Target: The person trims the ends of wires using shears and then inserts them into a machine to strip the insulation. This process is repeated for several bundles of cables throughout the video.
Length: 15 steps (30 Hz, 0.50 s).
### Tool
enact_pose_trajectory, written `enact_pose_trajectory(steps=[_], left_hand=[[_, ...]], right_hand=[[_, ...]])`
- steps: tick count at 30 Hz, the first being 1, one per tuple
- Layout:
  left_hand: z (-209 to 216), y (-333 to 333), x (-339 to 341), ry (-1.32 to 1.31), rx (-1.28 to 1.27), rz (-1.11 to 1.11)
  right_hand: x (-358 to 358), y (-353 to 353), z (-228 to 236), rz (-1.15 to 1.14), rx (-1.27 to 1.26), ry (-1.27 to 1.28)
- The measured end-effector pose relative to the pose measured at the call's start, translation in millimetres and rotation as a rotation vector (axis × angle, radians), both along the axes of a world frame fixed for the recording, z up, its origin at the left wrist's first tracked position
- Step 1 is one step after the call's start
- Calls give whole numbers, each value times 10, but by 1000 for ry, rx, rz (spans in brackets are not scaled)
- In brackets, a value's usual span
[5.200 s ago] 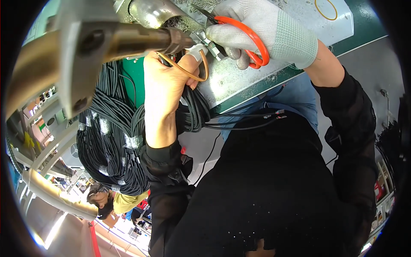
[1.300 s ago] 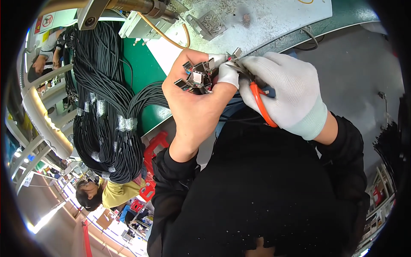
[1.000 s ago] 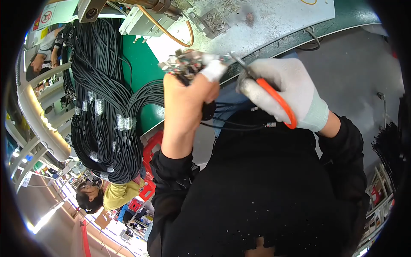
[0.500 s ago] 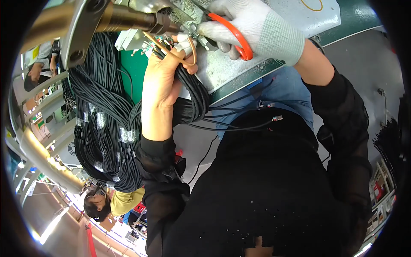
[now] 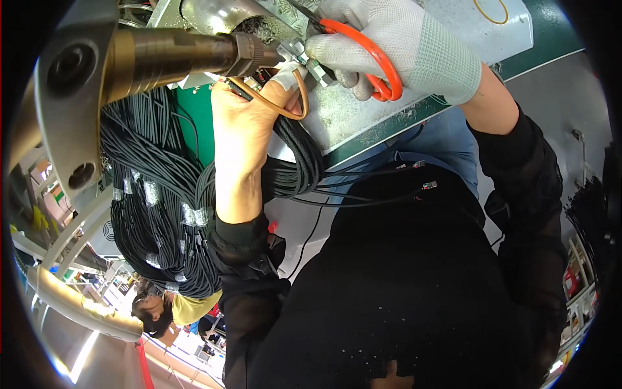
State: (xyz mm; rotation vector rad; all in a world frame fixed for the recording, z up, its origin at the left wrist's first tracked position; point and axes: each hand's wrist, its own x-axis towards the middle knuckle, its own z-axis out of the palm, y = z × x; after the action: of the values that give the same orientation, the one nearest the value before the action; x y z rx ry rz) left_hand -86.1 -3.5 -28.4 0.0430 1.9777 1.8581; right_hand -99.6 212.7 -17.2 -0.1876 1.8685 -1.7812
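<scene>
Metal connectors (image 5: 313,67) stand between the two hands, just beyond the left hand's covered thumb and just beside the right glove's thumb tip; whether that glove touches them cannot be told. Curled closed, the left hand (image 5: 243,123) grips a bundle of black cables (image 5: 301,162), which bends down from under the fingers toward the near edge of the green workbench (image 5: 547,35). White covering (image 5: 286,76) wraps its thumb. The right hand (image 5: 372,48), in a white knit glove, is closed on orange-handled scissors (image 5: 379,55), the dark blades pointing toward the bench's far edge.

Copper-coloured tubing (image 5: 285,116) curves in front of the left thumb, below the tip of a brass-toned machine nozzle (image 5: 249,55). Beneath the hands, a pale sheet (image 5: 512,32) strewn with metal bits covers part of the bench; a yellow ring (image 5: 490,10) lies toward the sheet's far right corner. Several cable ends (image 5: 424,186) with small metal plugs stretch past the bench's near edge, across the wearer's lap. Left of the left forearm, a big heap of black cables (image 5: 155,201) carries clear wraps (image 5: 194,215).
</scene>
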Motion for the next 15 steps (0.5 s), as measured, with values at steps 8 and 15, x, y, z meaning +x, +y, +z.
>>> enact_pose_trajectory(steps=[8, 15], left_hand=[[-25, 8, 50, -7, 57, 25], [-22, 5, 48, 28, 46, 10]], right_hand=[[38, 0, -40, -43, -34, 25], [7, 42, -58, 38, -52, 206]])
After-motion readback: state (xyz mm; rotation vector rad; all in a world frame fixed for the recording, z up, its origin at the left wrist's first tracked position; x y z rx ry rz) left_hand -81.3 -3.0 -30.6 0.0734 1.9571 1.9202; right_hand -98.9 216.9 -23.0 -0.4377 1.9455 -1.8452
